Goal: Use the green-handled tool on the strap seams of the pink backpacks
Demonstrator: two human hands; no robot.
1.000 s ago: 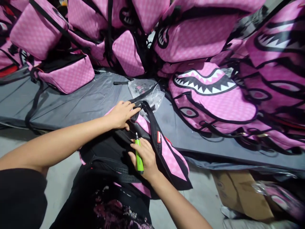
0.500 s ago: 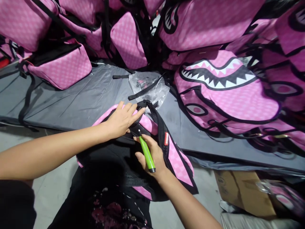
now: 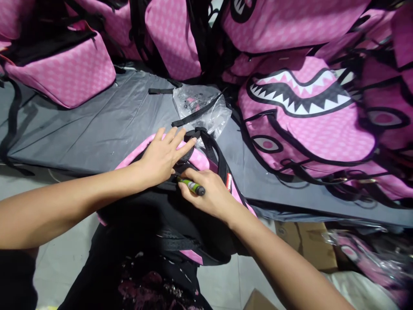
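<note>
A black and pink backpack (image 3: 142, 211) lies in front of me, leaning over the near edge of the grey-covered table (image 3: 97, 133). My left hand (image 3: 161, 157) rests on its upper part with the fingers spread. In my right hand (image 3: 208, 189) is a green marker pen (image 3: 193, 187) with a dark end towards me. The pen's tip points down at the black fabric beside my left thumb, and the tip itself is hidden. Just beyond the backpack lies a clear plastic bag (image 3: 209, 101) with a black strap across it.
Pink backpacks are piled along the back of the table. One with a shark-mouth print (image 3: 300, 99) stands at the right, and a pink bag (image 3: 67, 69) at the left. A cardboard box (image 3: 309, 241) sits on the floor below the table at the right.
My right hand has turned and moved up and inward, bringing the pen from lying across the palm to a pinch against the backpack. My left hand stays on the backpack.
</note>
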